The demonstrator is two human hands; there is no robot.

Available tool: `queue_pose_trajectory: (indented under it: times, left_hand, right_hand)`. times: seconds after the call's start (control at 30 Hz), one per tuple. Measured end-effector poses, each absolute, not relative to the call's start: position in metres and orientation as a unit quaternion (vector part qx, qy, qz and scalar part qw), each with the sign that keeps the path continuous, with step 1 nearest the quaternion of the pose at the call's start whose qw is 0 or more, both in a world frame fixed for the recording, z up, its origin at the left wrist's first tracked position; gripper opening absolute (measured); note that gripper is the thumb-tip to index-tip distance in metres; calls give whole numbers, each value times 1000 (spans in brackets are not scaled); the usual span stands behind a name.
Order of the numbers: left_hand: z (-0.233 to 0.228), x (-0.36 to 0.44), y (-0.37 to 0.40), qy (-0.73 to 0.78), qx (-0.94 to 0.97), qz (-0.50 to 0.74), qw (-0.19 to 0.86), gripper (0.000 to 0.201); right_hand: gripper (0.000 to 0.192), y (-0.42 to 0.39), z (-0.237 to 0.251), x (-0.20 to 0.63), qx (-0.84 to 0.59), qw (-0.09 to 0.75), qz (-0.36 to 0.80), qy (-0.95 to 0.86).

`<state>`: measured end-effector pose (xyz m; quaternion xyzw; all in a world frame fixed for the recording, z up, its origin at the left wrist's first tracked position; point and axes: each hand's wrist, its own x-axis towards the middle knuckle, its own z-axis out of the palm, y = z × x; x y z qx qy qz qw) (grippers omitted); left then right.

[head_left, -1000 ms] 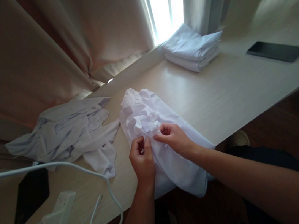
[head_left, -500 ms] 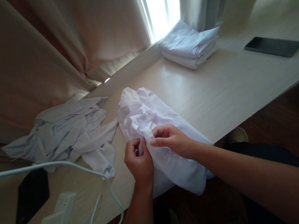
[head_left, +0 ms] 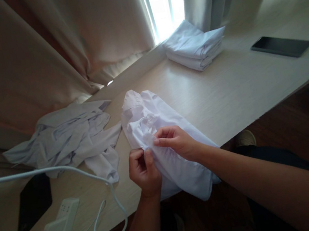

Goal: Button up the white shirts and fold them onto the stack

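A white shirt lies loosely bunched on the table in front of me, its lower end hanging over the front edge. My left hand is closed, thumb against curled fingers, pinching a bit of the cloth near the middle. Just to the right and slightly higher, my right hand pinches the same cloth between thumb and fingertips. The two hands are close together but apart. What detail of the shirt lies between the fingertips is too small to make out.
A crumpled heap of white garments lies to the left. Folded white garments are stacked by the window. A dark phone-like slab rests at the right. At lower left are a black flat item, a power strip and a looping white cable.
My left hand has shifted slightly down, its thumb tilting away from the right fingertips. The right hand has moved a little up and left, still pinching the cloth.
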<state>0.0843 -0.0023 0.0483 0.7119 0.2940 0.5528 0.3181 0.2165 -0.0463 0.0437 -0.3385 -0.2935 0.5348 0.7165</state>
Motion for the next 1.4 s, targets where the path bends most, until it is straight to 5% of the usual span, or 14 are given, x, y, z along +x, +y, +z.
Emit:
queue_pose_trajectory:
  times: [0.67, 1.4]
  left_hand:
    - [48, 84, -1, 382, 703, 497, 336, 16]
    - [42, 81, 9, 428, 709, 401, 392, 23]
  right_hand:
    - [18, -45, 35, 213, -528, 659, 346, -408]
    - [22, -45, 27, 217, -530, 636, 391, -401]
